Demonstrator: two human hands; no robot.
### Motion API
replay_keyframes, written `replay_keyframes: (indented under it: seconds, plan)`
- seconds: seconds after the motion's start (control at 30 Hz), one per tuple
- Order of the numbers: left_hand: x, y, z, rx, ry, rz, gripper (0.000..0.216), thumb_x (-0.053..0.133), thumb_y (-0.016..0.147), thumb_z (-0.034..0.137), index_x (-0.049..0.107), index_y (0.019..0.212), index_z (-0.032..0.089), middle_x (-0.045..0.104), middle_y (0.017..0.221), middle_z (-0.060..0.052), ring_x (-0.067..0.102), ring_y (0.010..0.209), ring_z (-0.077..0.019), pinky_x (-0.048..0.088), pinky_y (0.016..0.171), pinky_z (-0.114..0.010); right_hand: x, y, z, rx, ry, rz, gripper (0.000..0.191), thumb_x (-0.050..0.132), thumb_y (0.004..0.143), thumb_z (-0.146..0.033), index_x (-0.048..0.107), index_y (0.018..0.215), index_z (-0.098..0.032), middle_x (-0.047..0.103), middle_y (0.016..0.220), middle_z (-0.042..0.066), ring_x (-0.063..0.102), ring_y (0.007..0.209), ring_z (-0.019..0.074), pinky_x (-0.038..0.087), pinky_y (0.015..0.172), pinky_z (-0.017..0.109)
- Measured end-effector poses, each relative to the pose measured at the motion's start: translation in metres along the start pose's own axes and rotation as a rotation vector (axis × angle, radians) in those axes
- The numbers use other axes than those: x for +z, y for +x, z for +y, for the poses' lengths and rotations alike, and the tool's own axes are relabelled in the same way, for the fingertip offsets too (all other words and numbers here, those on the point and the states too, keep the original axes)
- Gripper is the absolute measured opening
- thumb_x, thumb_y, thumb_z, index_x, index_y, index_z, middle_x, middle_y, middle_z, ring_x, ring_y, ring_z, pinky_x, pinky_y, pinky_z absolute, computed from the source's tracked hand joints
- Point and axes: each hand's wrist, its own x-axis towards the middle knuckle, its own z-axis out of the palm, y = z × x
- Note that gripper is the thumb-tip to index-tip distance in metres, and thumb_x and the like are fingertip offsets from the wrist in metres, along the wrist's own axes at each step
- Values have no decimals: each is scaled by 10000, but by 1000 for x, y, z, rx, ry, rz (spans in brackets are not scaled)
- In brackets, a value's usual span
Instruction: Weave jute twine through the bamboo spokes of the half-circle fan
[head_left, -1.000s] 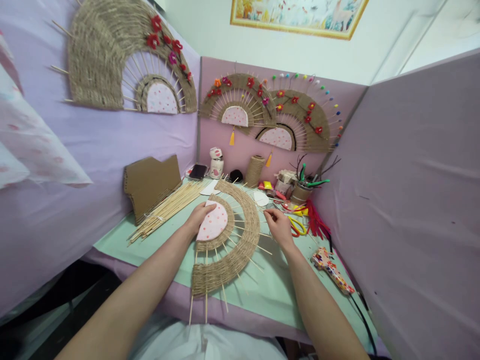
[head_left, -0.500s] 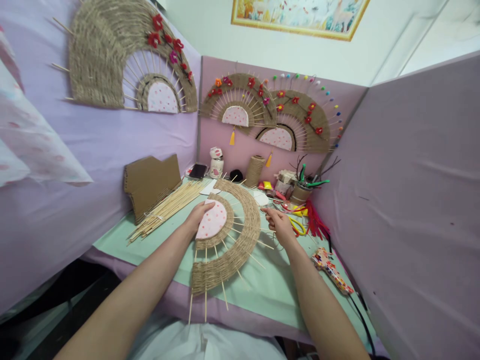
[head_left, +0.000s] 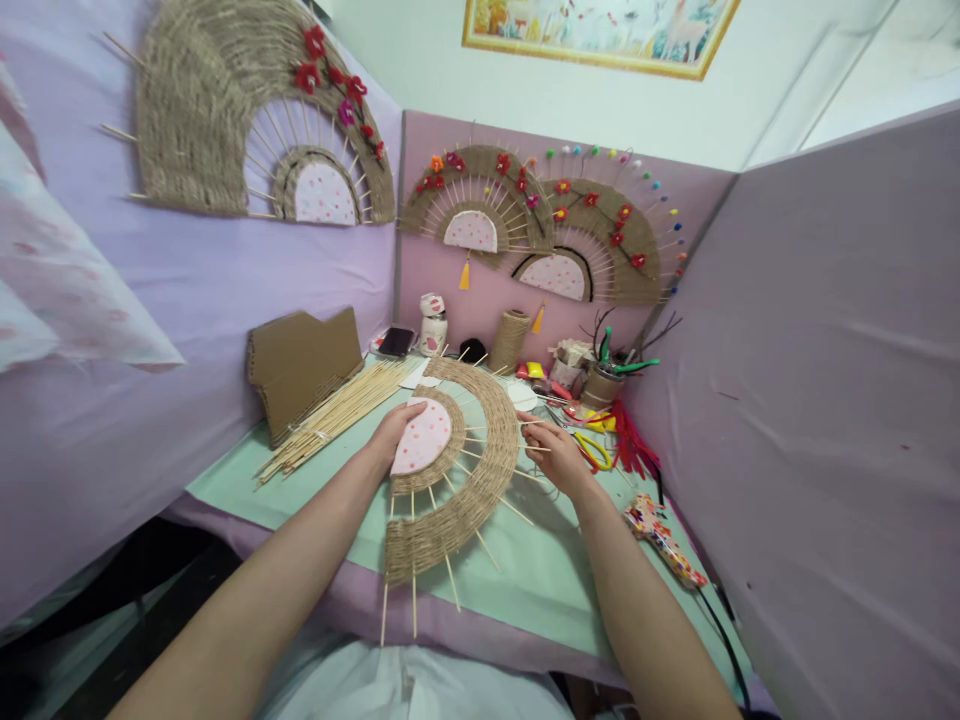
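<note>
A half-round fan of woven jute cord [head_left: 480, 470] with bamboo sticks poking out lies on the mint green table mat [head_left: 540, 580]. Its middle is a pink dotted half disc [head_left: 424, 440]. My left hand [head_left: 394, 435] rests on the left edge of that pink disc, fingers curled against it. My right hand [head_left: 551, 450] is at the fan's right rim, its fingers pinched around the ends of the protruding sticks.
A bundle of bamboo skewers [head_left: 337, 415] and brown cardboard [head_left: 300, 365] lie at the left. A jute spool [head_left: 510, 340], a phone [head_left: 396, 343], pliers in a cup [head_left: 600, 380], red pipe cleaners [head_left: 634, 445] and a glue gun [head_left: 664, 540] crowd the back and right. Finished fans hang on the walls.
The fan has turned slightly on the mat. My right hand moved down and a little left, closing on the stick ends at the rim. My left hand stayed on the pink disc.
</note>
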Motion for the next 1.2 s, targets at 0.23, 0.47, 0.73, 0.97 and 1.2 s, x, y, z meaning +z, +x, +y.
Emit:
replay_keyframes:
  seconds: [0.23,0.47,0.73,0.97,1.2]
  plan:
    - [-4,7,-3,70,-11,36,61,595,738,134,575,795,125,651,567,-49,609,437,-172,505,448,-277,-2,3,6,24,-18,12,341,738,620,-402,696,866,-169,418,637,-30,271,493,43,170,400,187]
    - [-2,4,-2,110,42,67,78,618,714,154,581,777,129,649,568,-47,604,432,-169,488,438,-263,-8,6,11,-34,-121,58,397,719,620,-473,690,851,-152,311,558,-69,198,446,33,135,405,206]
    - [-4,6,-5,150,104,61,132,653,682,186,592,787,135,653,585,-46,609,459,-173,484,452,-266,-11,8,11,-43,-276,162,397,698,617,-511,677,740,-135,247,490,-88,186,420,39,126,405,218]
    - [-8,11,-8,189,179,84,183,676,653,224,600,798,141,653,592,-36,601,464,-165,470,447,-253,-16,8,12,13,-475,189,414,637,637,-534,687,746,-138,365,504,-60,264,433,58,196,413,215]
    - [-13,17,-10,261,248,146,236,693,625,261,602,807,142,652,624,-34,592,471,-153,453,443,-240,-14,6,14,-156,-782,231,329,574,692,-462,674,670,-149,568,565,7,455,524,126,331,506,246]
